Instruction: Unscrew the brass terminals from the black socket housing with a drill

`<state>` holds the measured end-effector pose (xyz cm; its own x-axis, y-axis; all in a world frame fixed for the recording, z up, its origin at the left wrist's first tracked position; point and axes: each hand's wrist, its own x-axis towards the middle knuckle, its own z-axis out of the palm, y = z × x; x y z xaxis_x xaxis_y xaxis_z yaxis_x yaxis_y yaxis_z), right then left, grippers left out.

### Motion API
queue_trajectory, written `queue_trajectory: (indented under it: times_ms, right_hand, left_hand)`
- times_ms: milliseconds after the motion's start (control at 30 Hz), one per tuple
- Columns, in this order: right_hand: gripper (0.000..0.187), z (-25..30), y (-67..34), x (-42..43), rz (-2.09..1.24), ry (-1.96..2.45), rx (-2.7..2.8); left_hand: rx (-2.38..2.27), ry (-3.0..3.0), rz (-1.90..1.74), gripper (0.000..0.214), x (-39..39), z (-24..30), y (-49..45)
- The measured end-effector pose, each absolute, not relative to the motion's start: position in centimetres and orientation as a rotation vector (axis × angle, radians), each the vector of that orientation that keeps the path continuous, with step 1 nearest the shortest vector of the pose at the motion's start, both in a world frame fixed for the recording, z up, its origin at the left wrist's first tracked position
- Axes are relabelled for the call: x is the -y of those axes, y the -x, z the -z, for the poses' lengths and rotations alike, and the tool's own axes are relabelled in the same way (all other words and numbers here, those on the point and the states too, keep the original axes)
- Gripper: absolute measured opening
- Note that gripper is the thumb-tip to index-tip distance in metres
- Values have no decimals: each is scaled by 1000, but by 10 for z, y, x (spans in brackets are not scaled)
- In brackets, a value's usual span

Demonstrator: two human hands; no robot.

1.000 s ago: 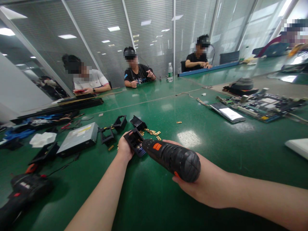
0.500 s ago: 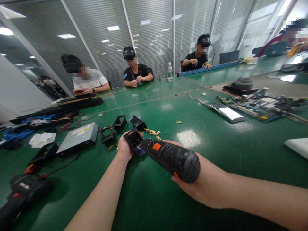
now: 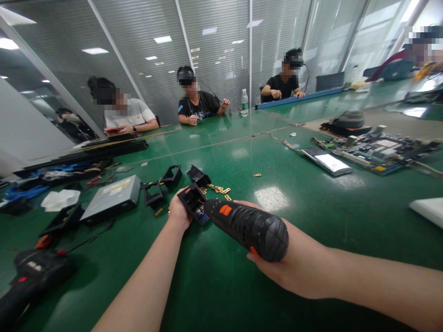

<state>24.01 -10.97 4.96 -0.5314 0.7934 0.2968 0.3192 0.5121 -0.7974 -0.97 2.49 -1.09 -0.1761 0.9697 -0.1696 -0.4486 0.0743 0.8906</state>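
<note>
My left hand (image 3: 179, 213) is closed around the left side of a black plastic housing (image 3: 189, 199), tilted so its hollow inside shows. Metal parts glint within it. In my right hand (image 3: 297, 263) is a black cordless screwdriver (image 3: 247, 227) with orange buttons, my fingers wrapped round its body. Its front end points into the housing; the tip is hidden. Just beyond lie several small brass plates (image 3: 218, 189). Similar black frames stand close by: one frame (image 3: 172, 176), another frame (image 3: 153, 194) and a black housing (image 3: 198, 175) on its side.
A silver disc drive (image 3: 112, 199) and a black power tool (image 3: 38, 272) lie to the left. On the right are a phone-like slab (image 3: 325, 161) and a circuit board (image 3: 384, 150). Several people sit across the green table (image 3: 242, 152), near a water bottle (image 3: 244, 102).
My hands, the housing and the screwdriver hold almost the same position. Across the table, the middle person has raised one hand and moved it outward, apart from the other.
</note>
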Motion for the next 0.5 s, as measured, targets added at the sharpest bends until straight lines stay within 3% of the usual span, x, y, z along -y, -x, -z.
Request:
queue_trajectory:
  times_ms: [500]
  right_hand:
    - [83,-48,-240,109,-927,914,2097]
  left_hand:
    - [-1053,-611,-1441,14,-25,9,8]
